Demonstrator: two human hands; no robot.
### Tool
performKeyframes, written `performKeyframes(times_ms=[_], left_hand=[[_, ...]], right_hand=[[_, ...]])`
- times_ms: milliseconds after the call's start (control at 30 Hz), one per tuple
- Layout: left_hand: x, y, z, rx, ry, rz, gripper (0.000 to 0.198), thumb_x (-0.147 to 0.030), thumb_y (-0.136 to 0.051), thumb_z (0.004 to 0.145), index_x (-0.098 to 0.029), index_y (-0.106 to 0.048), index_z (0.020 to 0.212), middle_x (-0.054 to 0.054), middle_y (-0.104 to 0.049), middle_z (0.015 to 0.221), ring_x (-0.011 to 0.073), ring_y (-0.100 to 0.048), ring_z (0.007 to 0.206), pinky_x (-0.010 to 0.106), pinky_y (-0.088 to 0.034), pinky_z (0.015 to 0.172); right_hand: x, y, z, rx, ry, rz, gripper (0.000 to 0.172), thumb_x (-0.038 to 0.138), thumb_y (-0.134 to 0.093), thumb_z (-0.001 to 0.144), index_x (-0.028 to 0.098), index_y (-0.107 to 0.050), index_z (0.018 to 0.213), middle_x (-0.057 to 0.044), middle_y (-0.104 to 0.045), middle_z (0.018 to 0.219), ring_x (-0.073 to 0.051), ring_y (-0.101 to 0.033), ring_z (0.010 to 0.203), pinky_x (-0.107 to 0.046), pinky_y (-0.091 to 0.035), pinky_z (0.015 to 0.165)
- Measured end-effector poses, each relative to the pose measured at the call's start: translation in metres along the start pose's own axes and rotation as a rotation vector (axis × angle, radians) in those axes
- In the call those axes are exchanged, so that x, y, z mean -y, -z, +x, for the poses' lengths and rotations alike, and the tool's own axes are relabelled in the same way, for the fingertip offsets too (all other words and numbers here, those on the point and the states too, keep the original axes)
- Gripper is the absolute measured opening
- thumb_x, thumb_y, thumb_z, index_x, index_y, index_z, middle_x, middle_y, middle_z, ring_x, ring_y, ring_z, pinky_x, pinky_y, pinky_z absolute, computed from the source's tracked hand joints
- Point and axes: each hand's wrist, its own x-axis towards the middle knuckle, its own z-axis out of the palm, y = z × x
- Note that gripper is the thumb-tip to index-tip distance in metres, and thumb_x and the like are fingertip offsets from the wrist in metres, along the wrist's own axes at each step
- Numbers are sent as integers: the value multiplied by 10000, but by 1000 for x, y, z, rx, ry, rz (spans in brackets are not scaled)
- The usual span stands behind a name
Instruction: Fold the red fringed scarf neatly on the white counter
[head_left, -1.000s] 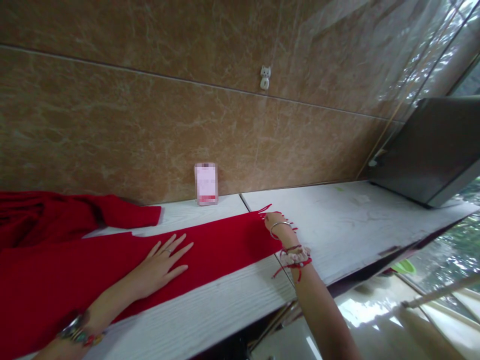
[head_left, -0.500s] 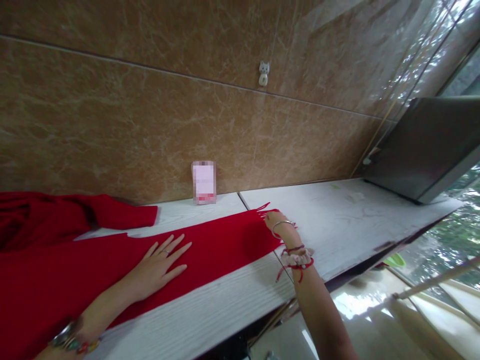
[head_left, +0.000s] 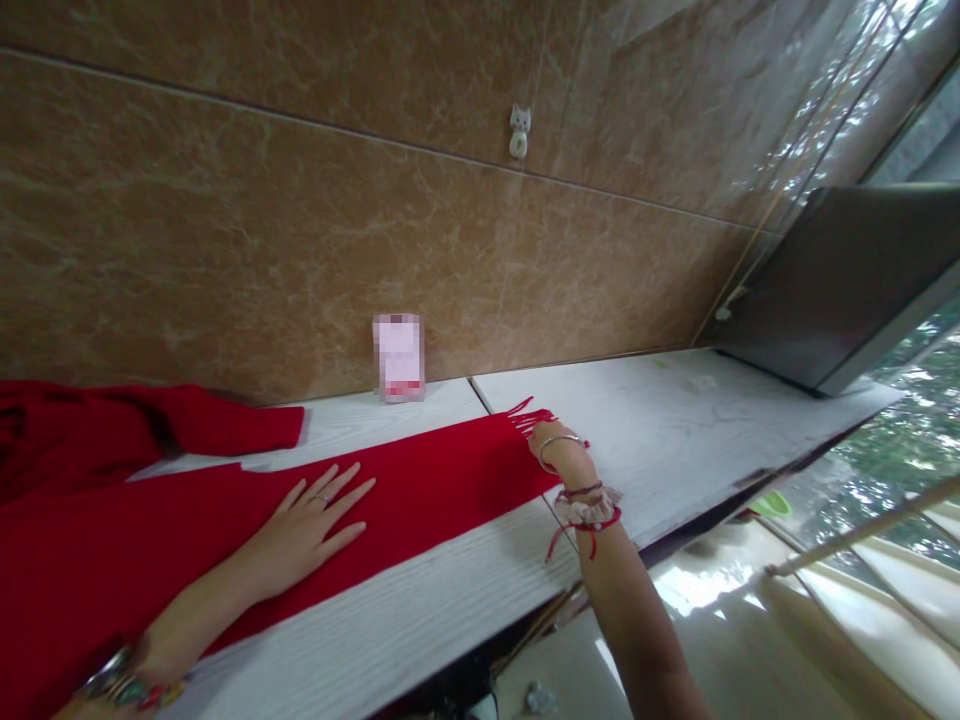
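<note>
A long red scarf [head_left: 442, 478] lies flat along the white wood-grain counter, its fringed end toward the right. My left hand [head_left: 309, 525] rests palm down on the scarf, fingers spread. At the fringed end, my right hand [head_left: 549, 440] is closed on the scarf's edge, with its fingertips mostly hidden beneath the hand. Loose strands of fringe [head_left: 523, 418] stick out just left of and beyond it. To the left, the scarf widens into a broader red spread of cloth, passing under my left forearm.
A bunched red cloth [head_left: 217, 420] lies against the brown marbled wall at left. A blurred pink-and-white card or phone [head_left: 399, 358] leans on the wall. A dark grey box-shaped appliance [head_left: 832, 290] stands at the counter's [head_left: 645, 430] right end. A cat-shaped hook [head_left: 519, 132] is on the wall.
The whole view has shifted slightly. My right hand stays at the fringed end, with a little more fringe showing beyond it. My left hand remains flat on the scarf.
</note>
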Motion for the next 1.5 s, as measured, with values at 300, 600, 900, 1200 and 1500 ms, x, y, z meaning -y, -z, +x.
performKeyframes(times_ms=[300, 600, 900, 1200, 1500], left_hand=[[-2, 3, 1, 34, 11, -6, 520, -489, -275, 848, -296, -325, 1328, 22, -281, 1412, 276, -261, 1279, 463, -261, 990], [-2, 2, 2, 46, 14, 21, 526, -490, -262, 854, -292, -295, 1340, 27, -265, 1419, 275, -246, 1285, 475, -255, 989], [-9, 8, 2, 75, 41, -4, 517, -450, -278, 853, -279, -297, 1340, 39, -240, 1427, 278, -227, 1291, 495, -237, 994], [-14, 15, 2, 137, 74, 23, 510, -393, -299, 863, -255, -268, 1353, 44, -196, 1439, 261, -170, 1310, 476, -200, 1018], [-15, 17, 0, 30, 117, 55, 489, -396, -365, 863, -250, -337, 1329, 51, -288, 1409, 256, -230, 1294, 433, -223, 1018]], right_hand=[[-12, 17, -20, -28, -90, -62, 336, 199, -373, 848, 92, -600, 1072, -213, -620, 1040, -247, -600, 947, -305, -471, 716], [-19, 3, -32, 45, -48, -91, 269, 128, -420, 806, 88, -653, 934, -185, -660, 951, -219, -625, 874, -260, -452, 703], [-26, -1, -56, -55, 101, -72, 296, 108, -372, 828, 159, -635, 955, -75, -656, 979, -138, -588, 916, -195, -403, 760], [-62, -9, -53, -185, -33, -73, 310, 47, -360, 795, 88, -627, 947, -170, -625, 959, -192, -580, 879, -266, -419, 737], [19, -21, -58, -218, 356, 26, 300, 149, -440, 832, 129, -561, 1107, -85, -582, 1134, -134, -484, 1080, -222, -349, 940]])
